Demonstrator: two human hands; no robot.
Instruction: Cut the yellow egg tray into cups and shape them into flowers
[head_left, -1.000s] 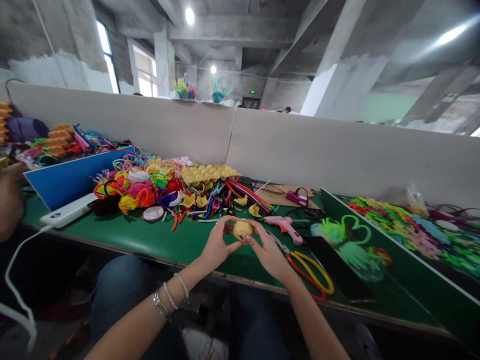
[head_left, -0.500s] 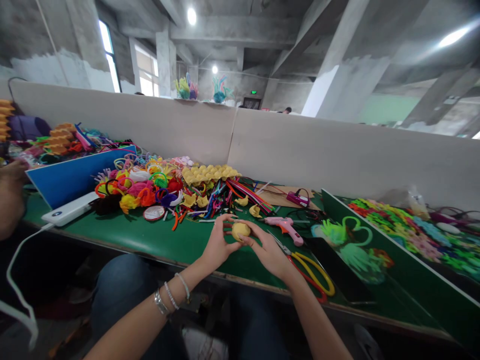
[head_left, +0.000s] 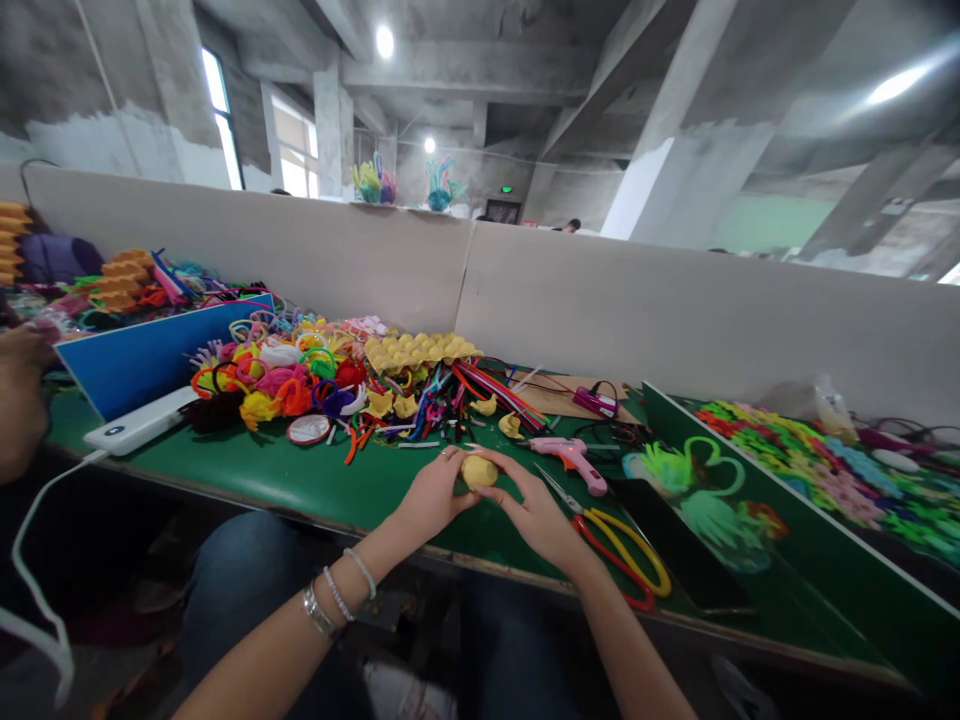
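A small rounded yellow piece (head_left: 478, 473), like a cup cut from an egg tray, sits between my two hands over the front of the green table. My left hand (head_left: 431, 492) grips its left side, fingers curled behind and thumb at the front. From the other side my right hand (head_left: 536, 510) holds it with fingers and thumb. Just right of my hands lie scissors (head_left: 622, 545) with yellow and red handles, blades partly apart. A pink glue gun (head_left: 571, 460) rests behind them. Loose yellow cut cups (head_left: 511, 426) lie beyond my fingers.
A yellow egg tray (head_left: 420, 350) lies on a heap of colourful pipe cleaners (head_left: 281, 375). A white power bank (head_left: 142, 420) with a cable stands left by a blue divider (head_left: 165, 350). A black phone-like slab (head_left: 679, 545) and a green divider (head_left: 810, 510) are right. Another person's hand (head_left: 22, 380) shows far left.
Both hands have lowered slightly toward the table with the yellow piece between them, and the piece has turned a little. The things on the table have not moved.
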